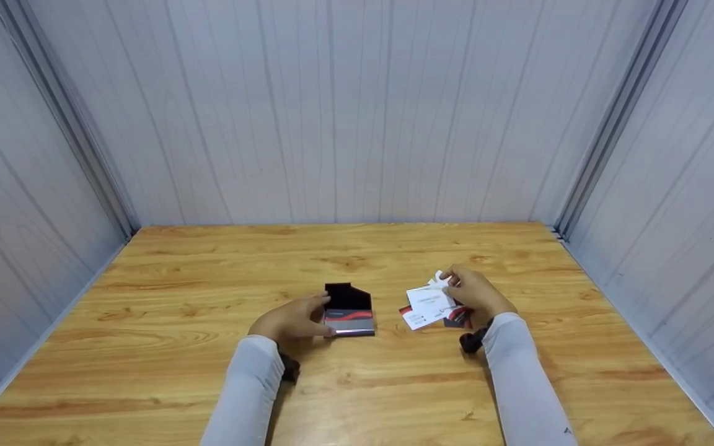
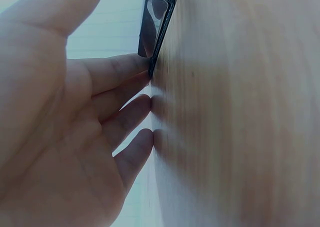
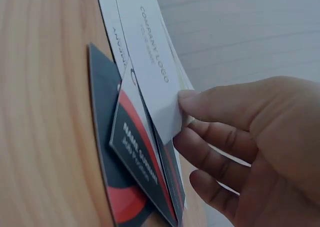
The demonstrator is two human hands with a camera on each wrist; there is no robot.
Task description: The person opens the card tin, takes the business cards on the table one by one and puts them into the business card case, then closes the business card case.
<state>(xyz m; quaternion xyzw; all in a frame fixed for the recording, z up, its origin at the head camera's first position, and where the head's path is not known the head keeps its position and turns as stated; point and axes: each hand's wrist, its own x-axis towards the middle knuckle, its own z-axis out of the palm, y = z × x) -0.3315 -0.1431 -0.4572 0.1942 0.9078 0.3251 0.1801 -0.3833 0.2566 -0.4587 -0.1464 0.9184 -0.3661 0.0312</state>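
Note:
On the table lies a business card case (image 1: 351, 325) with its black flap (image 1: 348, 298) lifted back. Its front carries a grey face and a red wave. My left hand (image 1: 292, 317) holds its left side, thumb at the near corner and fingers by the flap; in the left wrist view, the lower fingertips (image 2: 145, 137) rest on the wood. To the right, my right hand (image 1: 480, 295) pinches a white business card (image 3: 150, 52) printed "COMPANY LOGO" between thumb and fingers. Beneath it, other business cards (image 3: 137, 152), white or dark with red bands, lie fanned in a loose overlapping pile.
The wood-grain table (image 1: 344, 384) is bounded by a pale panelled back wall (image 1: 357, 111) and side walls at left and right. A dark wrist device (image 1: 472, 342) sits under the right cuff, another (image 1: 290, 369) under the left.

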